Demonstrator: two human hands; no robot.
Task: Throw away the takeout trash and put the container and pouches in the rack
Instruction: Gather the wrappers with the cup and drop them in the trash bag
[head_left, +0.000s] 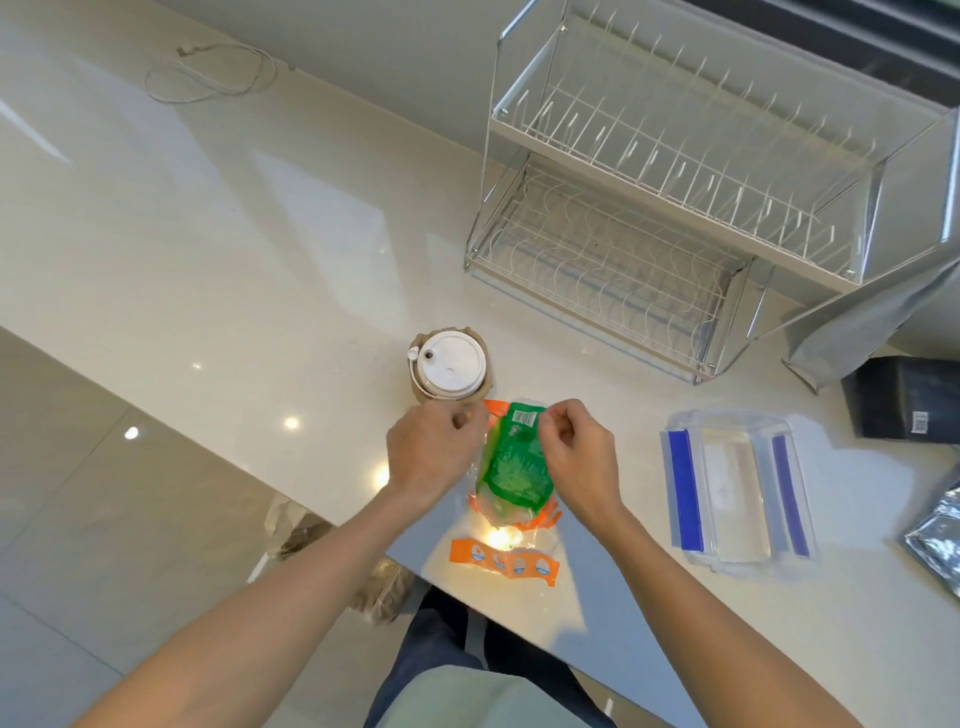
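Green plastic, a crumpled snack wrapper (514, 462), sits between our two hands in the head view, above an orange-printed clear bag (511, 558) lying on the white counter (234, 234). Our left hand (434, 452) and right hand (574, 449) each have fingers closed, pinching the wrapper's upper corners. Just beyond the left pinch stands the lidded takeout cup (449, 366) in its brown sleeve. Right of the right pinch, well apart, lies the clear container (735, 486) with blue clips; farther beyond it stands the wire dish rack (675, 192), both tiers bare.

To do this well, we should gather wrapper and bag into one bundle before lifting, so nothing slips loose.

The foil pouches (935, 530) are cut off at the right edge. Whether the wrapper lies inside the clear bag or on it, we cannot tell. No bin is clearly visible; the brownish shape under the counter may be a paper bag.
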